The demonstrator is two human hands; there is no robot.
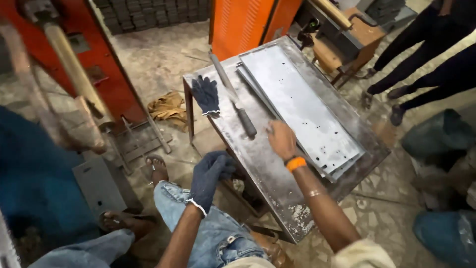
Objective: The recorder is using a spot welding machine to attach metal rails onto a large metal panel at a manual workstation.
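— Jeans fill the bottom of the view, closest of all, worn by the person whose hands these are. What's just above them?

— Left hand, in a dark blue glove, hanging at the near corner of the table, over the knee. Its fingers are curled loosely inward. I can't see anything in them, and I can't tell whether they touch the table edge.

— And the right hand?

— Right hand is bare, with an orange band at the wrist. It rests on the table at the near left edge of the sheets. Fingers look part bent, tips down by the sheet edge; blurred, so I can't tell if they grip it or only touch it.

— Where do the sheets lie?

— Stacked flat on the table, several pale grey metal sheets with small punched holes, running lengthwise from the far end to near the right edge. They take up most of the table's right half.

— Anything else on the table?

— File with a dark handle, lying left of the sheets and along them, handle end near the right hand. Further left, at the table's left edge, a second dark glove lies loose, half over the edge.

— Around the table?

— Red machine to the left, orange cabinet beyond the far end. Tan cloth on the floor, left of the table. Another person's dark-trousered legs stand off to the far right.
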